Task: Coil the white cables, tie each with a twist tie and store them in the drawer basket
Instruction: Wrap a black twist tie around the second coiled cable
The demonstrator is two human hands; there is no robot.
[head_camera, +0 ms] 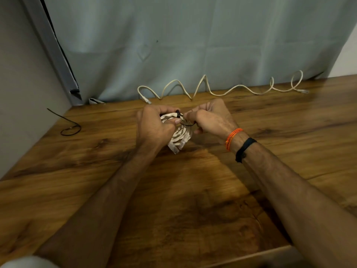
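Note:
A coiled white cable (180, 137) is held upright just above the wooden table (173, 190), its plugs hanging at the bottom. My left hand (154, 126) grips the coil's left side and top. My right hand (209, 118) pinches a black twist tie (188, 124) that loops around the coil's top. A second white cable (222, 89) lies uncoiled in waves along the table's back edge. Another black twist tie (70, 129) lies loose at the table's left. The drawer basket is not in view.
A grey-blue curtain (193, 45) hangs behind the table. A pale wall (19, 84) borders the left side. The table's front edge (260, 254) shows at the lower right.

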